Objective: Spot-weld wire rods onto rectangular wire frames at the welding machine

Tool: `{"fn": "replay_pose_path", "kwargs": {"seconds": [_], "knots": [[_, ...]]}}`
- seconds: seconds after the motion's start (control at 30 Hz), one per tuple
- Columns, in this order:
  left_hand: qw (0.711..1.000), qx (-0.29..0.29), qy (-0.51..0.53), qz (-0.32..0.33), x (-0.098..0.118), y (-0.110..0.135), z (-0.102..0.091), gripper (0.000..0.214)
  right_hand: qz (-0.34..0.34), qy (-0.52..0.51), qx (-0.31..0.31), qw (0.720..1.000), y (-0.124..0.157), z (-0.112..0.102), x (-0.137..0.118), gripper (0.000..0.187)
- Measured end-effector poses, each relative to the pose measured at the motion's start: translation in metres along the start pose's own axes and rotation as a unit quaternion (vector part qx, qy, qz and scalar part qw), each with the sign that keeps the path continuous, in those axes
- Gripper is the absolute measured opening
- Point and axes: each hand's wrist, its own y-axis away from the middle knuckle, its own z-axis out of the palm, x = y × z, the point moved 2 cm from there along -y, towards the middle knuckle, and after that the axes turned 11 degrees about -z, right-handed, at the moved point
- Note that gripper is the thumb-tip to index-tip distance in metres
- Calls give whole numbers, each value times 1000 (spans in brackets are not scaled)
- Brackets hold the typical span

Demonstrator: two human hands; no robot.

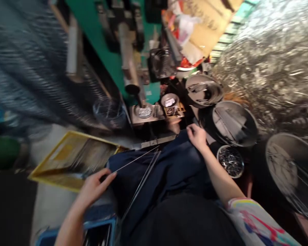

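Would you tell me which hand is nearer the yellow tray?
Left. The left hand is beside the yellow tray, pinching a thin rod; the right hand is farther right.

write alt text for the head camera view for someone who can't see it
A seated person's left hand pinches a thin metal rod over a dark blue cloth on the lap, while the right hand rests at the cloth's far edge. A yellow tray lies to the left, round bins of metal strips to the right; the picture is motion-blurred.

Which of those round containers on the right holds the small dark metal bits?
Start at the blue cloth on the person's lap and follow the right hand down its forearm. Beside that forearm sits the small bowl. It is the smallest there, heaped with dark bits, while the larger basins hold long flat strips.
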Motion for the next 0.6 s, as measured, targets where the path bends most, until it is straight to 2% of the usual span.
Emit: {"fn": "replay_pose_path", "kwargs": {"seconds": [0.1, 0.17, 0.3, 0.47, 0.6], "knots": [[993, -14, -121, 5, 16, -50, -9, 37, -12, -80, 27, 996, 4, -7, 14, 25], [983, -8, -183, 19, 28, -79, -9, 37, 2, -98, 46, 994, 12, -17, 36, 27], [961, 18, -267, 62, 51, -123, -3, 43, 143, 39, 22, 989, 41, -46, 111, 29], [939, 18, -329, 101, 103, -156, 18, 38, 289, 143, -4, 947, 67, -84, 209, 32], [922, 0, -361, 140, 149, -164, 41, 32, 382, 163, -47, 908, 63, -92, 269, 35]]}}
